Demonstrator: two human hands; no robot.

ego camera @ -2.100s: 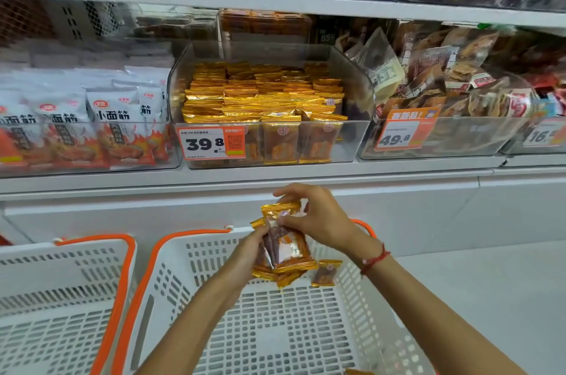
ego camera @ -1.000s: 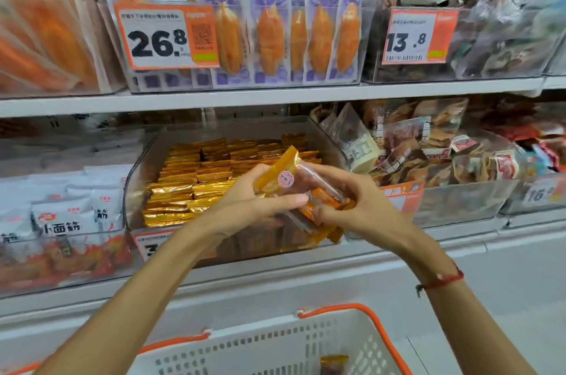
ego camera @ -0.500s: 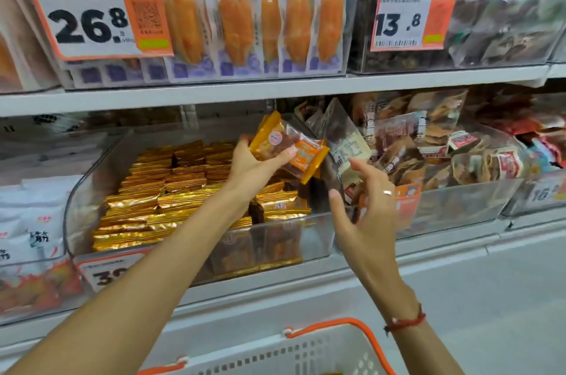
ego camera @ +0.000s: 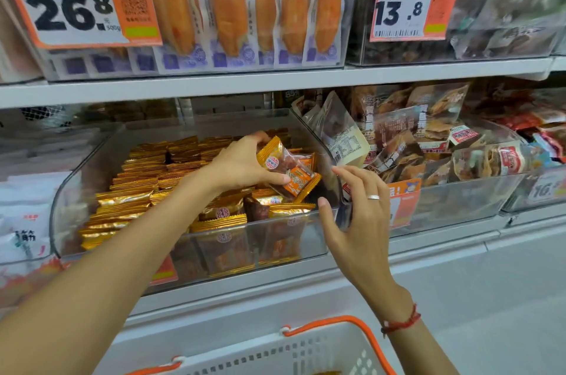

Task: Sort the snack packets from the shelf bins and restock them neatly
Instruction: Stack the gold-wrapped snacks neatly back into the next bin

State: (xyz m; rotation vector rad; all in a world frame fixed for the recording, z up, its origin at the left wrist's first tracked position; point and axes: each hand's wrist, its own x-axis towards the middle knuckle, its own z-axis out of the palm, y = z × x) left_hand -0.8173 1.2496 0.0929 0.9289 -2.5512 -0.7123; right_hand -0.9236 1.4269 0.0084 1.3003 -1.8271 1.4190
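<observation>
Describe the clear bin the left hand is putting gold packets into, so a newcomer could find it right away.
On the middle shelf, below the 26.8 price tag, sits a clear bin. It alone holds tidy rows of gold-edged packets; the bin to its right holds jumbled brown bags.

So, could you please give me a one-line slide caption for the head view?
Left hand lowers gold snack packets into the clear bin; open right hand waits beside it.
</observation>
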